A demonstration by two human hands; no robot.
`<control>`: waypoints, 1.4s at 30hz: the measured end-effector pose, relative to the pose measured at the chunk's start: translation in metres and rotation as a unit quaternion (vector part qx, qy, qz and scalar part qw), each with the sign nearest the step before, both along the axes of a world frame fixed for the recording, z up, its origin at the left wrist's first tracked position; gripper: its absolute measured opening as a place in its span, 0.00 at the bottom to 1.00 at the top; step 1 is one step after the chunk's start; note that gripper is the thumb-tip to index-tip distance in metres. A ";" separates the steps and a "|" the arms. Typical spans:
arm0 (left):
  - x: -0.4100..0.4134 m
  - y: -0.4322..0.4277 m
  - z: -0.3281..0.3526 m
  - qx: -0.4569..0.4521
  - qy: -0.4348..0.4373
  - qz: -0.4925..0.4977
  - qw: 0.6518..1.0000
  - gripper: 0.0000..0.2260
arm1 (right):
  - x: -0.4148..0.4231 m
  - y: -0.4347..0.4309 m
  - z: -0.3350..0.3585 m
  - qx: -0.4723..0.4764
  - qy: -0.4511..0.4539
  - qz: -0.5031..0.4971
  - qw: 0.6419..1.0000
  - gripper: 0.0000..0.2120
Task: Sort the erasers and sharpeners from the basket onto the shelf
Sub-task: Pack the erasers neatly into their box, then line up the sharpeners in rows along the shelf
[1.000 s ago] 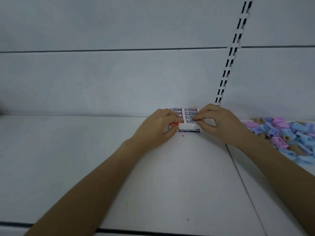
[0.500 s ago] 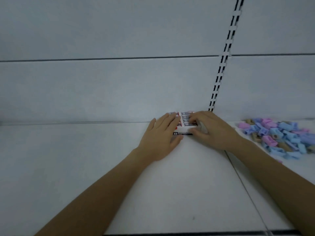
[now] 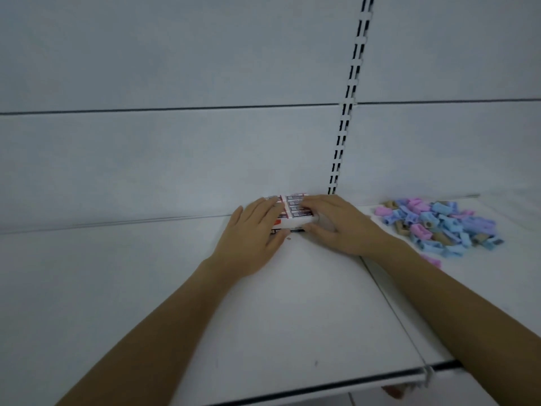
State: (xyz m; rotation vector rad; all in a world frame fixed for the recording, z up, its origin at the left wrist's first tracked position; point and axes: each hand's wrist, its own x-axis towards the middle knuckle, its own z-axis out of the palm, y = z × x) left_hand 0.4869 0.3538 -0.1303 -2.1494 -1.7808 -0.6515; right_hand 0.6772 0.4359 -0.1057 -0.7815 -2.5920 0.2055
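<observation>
A white box of erasers (image 3: 295,210) with red and black labels sits on the white shelf (image 3: 117,288) against the back panel. My left hand (image 3: 251,238) lies flat over its left side with straight fingers. My right hand (image 3: 336,224) rests over its right side, fingers laid across the top and thumb along the front edge. A heap of blue, pink and tan sharpeners (image 3: 439,227) lies on the shelf to the right. No basket is visible.
A slotted upright (image 3: 348,95) runs up the back panel just behind the box. A seam (image 3: 392,306) divides the shelf boards under my right forearm. The shelf's front edge (image 3: 322,386) carries a dark strip.
Both hands went from pinching at the box's top to lying flatter on it. The view has tilted downward, so the shelf's front edge now shows.
</observation>
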 end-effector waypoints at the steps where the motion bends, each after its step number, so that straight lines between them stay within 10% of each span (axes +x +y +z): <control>1: 0.002 -0.001 0.003 0.001 0.002 -0.003 1.000 0.23 | 0.002 0.000 0.002 -0.008 0.011 -0.002 1.000 0.28; 12: 0.081 0.012 0.048 0.025 0.008 -0.092 0.995 0.13 | 0.083 0.025 0.048 -0.054 0.077 -0.007 0.996 0.12; 24: 0.184 0.070 0.026 -0.173 -0.079 0.173 0.966 0.13 | 0.179 0.042 0.016 -0.006 -0.016 0.078 0.997 0.14; 28: 0.188 0.063 0.024 -0.098 -0.211 0.135 0.963 0.09 | 0.166 0.042 0.006 0.028 -0.014 0.072 0.997 0.11; 33: 0.194 0.054 0.033 -0.056 -0.514 0.031 0.856 0.13 | 0.166 0.037 0.011 -0.047 0.068 0.056 0.995 0.14; 42: 0.203 0.039 0.054 -0.063 -0.523 -0.029 0.850 0.10 | 0.178 0.019 0.027 -0.296 0.303 0.037 0.905 0.12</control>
